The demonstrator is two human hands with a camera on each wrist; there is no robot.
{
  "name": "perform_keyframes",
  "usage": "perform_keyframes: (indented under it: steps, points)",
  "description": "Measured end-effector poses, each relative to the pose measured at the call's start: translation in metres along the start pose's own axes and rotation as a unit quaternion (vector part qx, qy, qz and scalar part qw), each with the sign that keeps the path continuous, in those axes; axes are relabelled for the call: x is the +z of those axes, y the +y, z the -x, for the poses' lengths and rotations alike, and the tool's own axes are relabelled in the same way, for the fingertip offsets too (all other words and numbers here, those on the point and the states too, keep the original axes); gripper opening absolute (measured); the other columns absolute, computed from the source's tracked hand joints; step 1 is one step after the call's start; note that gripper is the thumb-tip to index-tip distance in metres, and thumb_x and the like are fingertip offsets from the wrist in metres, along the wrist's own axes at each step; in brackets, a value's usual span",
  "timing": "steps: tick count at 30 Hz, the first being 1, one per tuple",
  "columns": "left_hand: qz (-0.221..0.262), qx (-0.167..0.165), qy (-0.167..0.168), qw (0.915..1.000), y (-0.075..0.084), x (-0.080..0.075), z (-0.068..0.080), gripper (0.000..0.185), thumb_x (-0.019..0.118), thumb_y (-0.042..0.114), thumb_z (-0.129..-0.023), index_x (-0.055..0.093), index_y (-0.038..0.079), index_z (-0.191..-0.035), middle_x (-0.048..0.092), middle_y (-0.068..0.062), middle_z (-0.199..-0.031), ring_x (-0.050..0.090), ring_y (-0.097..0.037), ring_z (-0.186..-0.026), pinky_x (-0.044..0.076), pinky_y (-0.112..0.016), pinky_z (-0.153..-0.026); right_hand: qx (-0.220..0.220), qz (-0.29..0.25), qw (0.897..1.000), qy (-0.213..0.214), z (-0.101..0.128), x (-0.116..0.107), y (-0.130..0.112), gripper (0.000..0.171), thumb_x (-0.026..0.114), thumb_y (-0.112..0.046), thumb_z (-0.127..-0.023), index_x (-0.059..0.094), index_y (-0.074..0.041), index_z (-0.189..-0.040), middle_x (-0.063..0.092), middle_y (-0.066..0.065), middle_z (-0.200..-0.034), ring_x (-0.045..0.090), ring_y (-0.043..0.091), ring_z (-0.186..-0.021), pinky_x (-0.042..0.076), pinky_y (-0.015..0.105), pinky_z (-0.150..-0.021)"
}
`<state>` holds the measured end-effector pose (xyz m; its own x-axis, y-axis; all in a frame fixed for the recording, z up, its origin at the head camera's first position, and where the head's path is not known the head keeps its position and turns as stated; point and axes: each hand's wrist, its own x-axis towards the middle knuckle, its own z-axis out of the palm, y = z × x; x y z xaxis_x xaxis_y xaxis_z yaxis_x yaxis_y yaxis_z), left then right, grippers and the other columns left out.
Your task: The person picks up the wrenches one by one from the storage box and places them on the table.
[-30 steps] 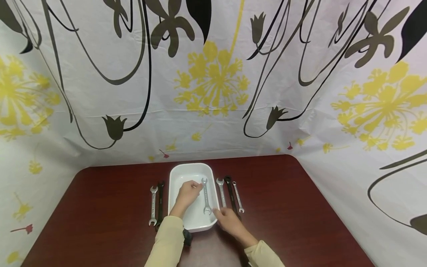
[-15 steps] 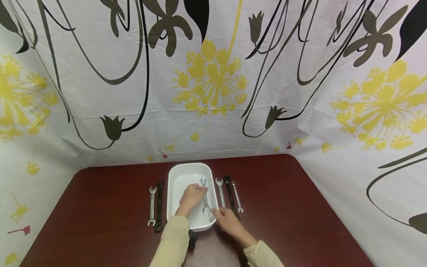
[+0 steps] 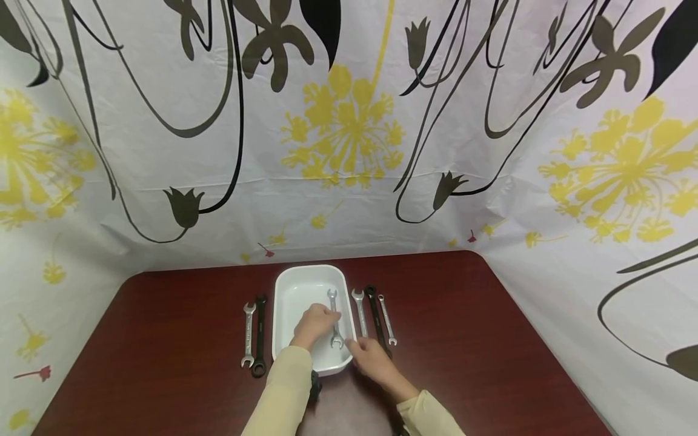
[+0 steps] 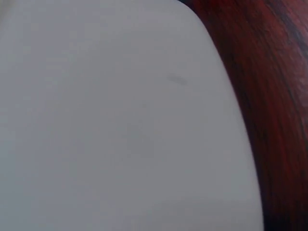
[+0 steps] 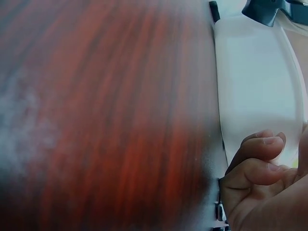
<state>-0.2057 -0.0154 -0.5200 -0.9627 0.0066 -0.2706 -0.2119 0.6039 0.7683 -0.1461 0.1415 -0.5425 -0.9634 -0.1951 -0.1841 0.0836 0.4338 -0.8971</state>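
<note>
A white rectangular dish [image 3: 300,293] stands mid-table, and a silver open-end wrench [image 3: 332,298] lies lengthwise inside it. My left hand [image 3: 322,318] reaches into the dish, its fingers curled over the middle of that wrench's shaft. My right hand [image 3: 357,350] rests on the table at the dish's near right corner, fingers loosely curled and holding nothing I can see. In the right wrist view the curled fingers [image 5: 257,161] sit beside the dish [image 5: 255,82]. The left wrist view is filled by the dish's white surface [image 4: 120,120].
Left of the dish lie a silver wrench [image 3: 248,333] and a black wrench [image 3: 260,336]. To its right lie a silver wrench [image 3: 360,312], a black one [image 3: 374,310] and a small silver one [image 3: 387,324]. The dark red table [image 3: 163,363] is backed by a floral curtain.
My left hand has slid from the wrench's far end toward its middle and closed over the shaft. The right hand has barely moved.
</note>
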Motion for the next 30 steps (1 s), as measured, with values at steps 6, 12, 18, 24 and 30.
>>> perform_keyframes:
  steps: [6,12,18,24,30]
  points:
    - [-0.02,-0.011,-0.006,0.9997,0.0015,0.0027,0.0003,0.031,0.06,0.033,-0.088,0.053,0.013,-0.066,0.056,-0.004,-0.062,0.055,-0.019,-0.06,0.044,-0.031,-0.056,-0.009,-0.002,1.0,-0.002,-0.0007,0.0002,0.0018,0.035,0.049,-0.032,-0.098,0.055,-0.007,-0.074,0.041,-0.006,-0.053,0.035,0.007,-0.044,0.028,0.021,-0.043]
    - [-0.041,-0.012,0.003,0.9991,-0.0002,0.0069,0.0005,0.028,0.061,0.03,-0.087,0.054,0.012,-0.067,0.056,-0.005,-0.062,0.056,-0.019,-0.058,0.044,-0.031,-0.054,-0.006,-0.006,1.0,-0.006,-0.0004,0.0012,0.0031,0.035,0.05,-0.033,-0.098,0.054,-0.009,-0.073,0.041,-0.006,-0.052,0.034,0.007,-0.044,0.028,0.021,-0.043]
    - [-0.066,-0.007,0.012,0.9977,0.0031,0.005,0.004,0.027,0.064,0.03,-0.085,0.056,0.01,-0.069,0.057,-0.005,-0.062,0.054,-0.019,-0.057,0.04,-0.031,-0.055,-0.009,-0.005,1.0,0.0,-0.0004,0.0008,0.0034,0.035,0.05,-0.034,-0.098,0.052,-0.011,-0.071,0.041,-0.006,-0.051,0.034,0.007,-0.044,0.028,0.021,-0.044]
    - [-0.106,0.003,0.028,0.994,0.0035,0.0049,0.0047,0.028,0.07,0.032,-0.082,0.056,0.009,-0.073,0.056,-0.004,-0.062,0.053,-0.018,-0.056,0.038,-0.032,-0.058,-0.013,-0.002,1.0,0.002,-0.0005,0.0011,0.0034,0.036,0.05,-0.035,-0.098,0.05,-0.013,-0.069,0.042,-0.006,-0.052,0.036,0.007,-0.044,0.029,0.021,-0.044]
    - [-0.138,0.012,0.045,0.9893,0.0036,0.0067,0.0035,0.025,0.072,0.027,-0.08,0.056,0.009,-0.073,0.056,-0.003,-0.062,0.052,-0.019,-0.056,0.039,-0.033,-0.059,-0.016,0.004,1.0,0.006,-0.0001,0.0012,0.0035,0.037,0.051,-0.035,-0.097,0.049,-0.013,-0.068,0.042,-0.006,-0.052,0.036,0.007,-0.043,0.03,0.021,-0.044]
